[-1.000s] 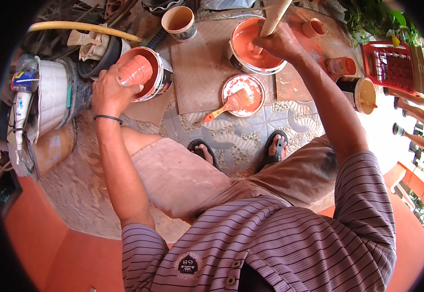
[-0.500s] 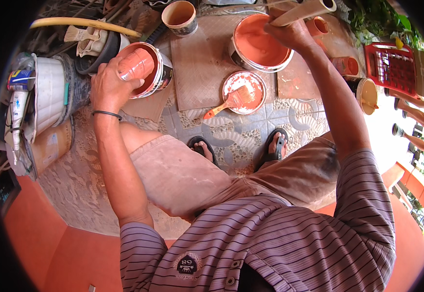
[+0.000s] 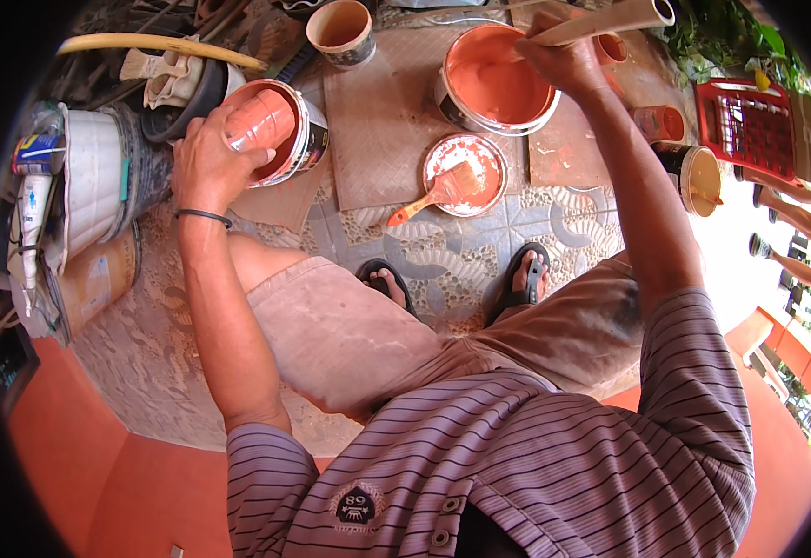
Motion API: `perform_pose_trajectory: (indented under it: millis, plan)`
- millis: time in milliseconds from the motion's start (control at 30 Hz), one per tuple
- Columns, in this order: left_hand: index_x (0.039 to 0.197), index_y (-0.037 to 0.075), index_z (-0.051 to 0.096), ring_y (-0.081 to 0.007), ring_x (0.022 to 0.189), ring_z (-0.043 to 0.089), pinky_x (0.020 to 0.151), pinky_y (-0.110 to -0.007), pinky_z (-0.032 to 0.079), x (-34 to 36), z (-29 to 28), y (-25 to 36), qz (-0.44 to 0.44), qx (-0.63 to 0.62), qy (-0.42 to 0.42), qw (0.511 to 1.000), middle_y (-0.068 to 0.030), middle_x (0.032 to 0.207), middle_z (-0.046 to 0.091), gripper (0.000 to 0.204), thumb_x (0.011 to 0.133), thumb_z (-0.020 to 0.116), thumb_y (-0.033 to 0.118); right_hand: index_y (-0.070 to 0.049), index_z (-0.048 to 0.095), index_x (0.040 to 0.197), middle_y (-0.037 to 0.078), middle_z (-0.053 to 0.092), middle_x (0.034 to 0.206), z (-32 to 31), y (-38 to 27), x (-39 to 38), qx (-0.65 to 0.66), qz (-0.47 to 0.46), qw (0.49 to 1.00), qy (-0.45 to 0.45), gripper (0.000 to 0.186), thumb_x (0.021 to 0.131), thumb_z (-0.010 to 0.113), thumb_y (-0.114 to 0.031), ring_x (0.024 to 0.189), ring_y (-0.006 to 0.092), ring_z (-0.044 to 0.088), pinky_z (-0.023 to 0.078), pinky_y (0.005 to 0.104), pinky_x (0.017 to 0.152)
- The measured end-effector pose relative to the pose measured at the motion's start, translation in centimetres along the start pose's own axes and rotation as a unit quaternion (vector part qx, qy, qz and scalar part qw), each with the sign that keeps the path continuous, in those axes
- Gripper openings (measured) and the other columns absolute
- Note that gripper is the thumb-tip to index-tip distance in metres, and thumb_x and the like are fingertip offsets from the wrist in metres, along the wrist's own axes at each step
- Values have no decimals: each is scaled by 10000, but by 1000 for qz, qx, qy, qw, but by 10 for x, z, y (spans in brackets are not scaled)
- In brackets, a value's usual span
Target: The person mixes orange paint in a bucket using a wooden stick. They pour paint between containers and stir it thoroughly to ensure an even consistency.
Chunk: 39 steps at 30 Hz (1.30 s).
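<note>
Pale tube [image 3: 610, 22] slants at paint bucket [image 3: 466, 113], lower end hidden, gripped in your right hand [image 3: 564, 59]. Your left hand [image 3: 210, 167] clasps clear cup [image 3: 261, 119] at left bucket's [image 3: 311, 139] mouth. Brush [image 3: 452, 189] on round lid [image 3: 496, 181] between. Cardboard [image 3: 368, 121] over patterned tile floor [image 3: 424, 302]; red crate [image 3: 750, 126] rightward.

Pole [image 3: 610, 21] in right fingers [image 3: 538, 56] was beige, paint [image 3: 491, 88] below them orange-red. Cup [image 3: 263, 119] at left fingers [image 3: 214, 130] was orange (shirt [image 3: 536, 456] behind both: mauve, dark-striped).

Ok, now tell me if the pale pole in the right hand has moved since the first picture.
Yes. The pale pole in the right hand has swung rightward: judged against the green plants, its hollow end now shows just left of them.
</note>
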<state>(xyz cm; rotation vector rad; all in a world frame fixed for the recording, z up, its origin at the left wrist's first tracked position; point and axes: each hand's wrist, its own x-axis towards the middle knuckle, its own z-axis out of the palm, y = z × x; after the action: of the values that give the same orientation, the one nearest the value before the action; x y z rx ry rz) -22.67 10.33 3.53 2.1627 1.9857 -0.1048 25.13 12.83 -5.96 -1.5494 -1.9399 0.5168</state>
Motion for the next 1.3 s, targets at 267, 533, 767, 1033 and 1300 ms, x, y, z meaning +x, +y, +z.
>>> perform_pose_trajectory:
  millis: [267,533,767,1033,1300]
  plan:
    - [1465,111,656,-461,1209,693,1067,-511,556,-4,-2,-1,-14,2,-1,1000,-260,1318,703,867,684,947,349,-38,652,861,49,674,719,9,-7,-6,184,151,971,-2,144,883,775,-111,620,132,666,533,293,539]
    - [1448,138,669,-458,1208,695,1058,-515,563,-8,-1,-5,-26,-1,-1,1000,-253,1323,700,843,681,953,340,-34,667,871,55,688,718,-7,-3,-8,64,166,983,-39,138,885,780,-113,622,139,678,544,289,541]
    - [1452,132,662,-464,1220,687,1068,-516,557,-6,-4,-2,-21,-1,-4,1000,-249,1329,695,851,681,951,347,-32,662,859,65,705,745,10,2,-7,188,100,977,-3,144,905,771,-113,629,133,680,547,295,561]
    - [1447,133,662,-475,1223,681,1069,-526,553,-9,-3,-8,-33,6,-4,999,-249,1327,691,844,682,947,349,-33,659,856,80,721,754,-9,-5,-20,147,221,963,-49,152,896,771,-128,624,136,680,548,297,559]
    - [1454,131,659,-470,1227,682,1067,-527,553,-5,2,-10,-16,-1,-1,1000,-254,1337,693,851,683,949,348,-65,673,941,92,657,857,9,-8,-7,124,179,976,28,188,823,807,-121,784,226,650,533,395,694]
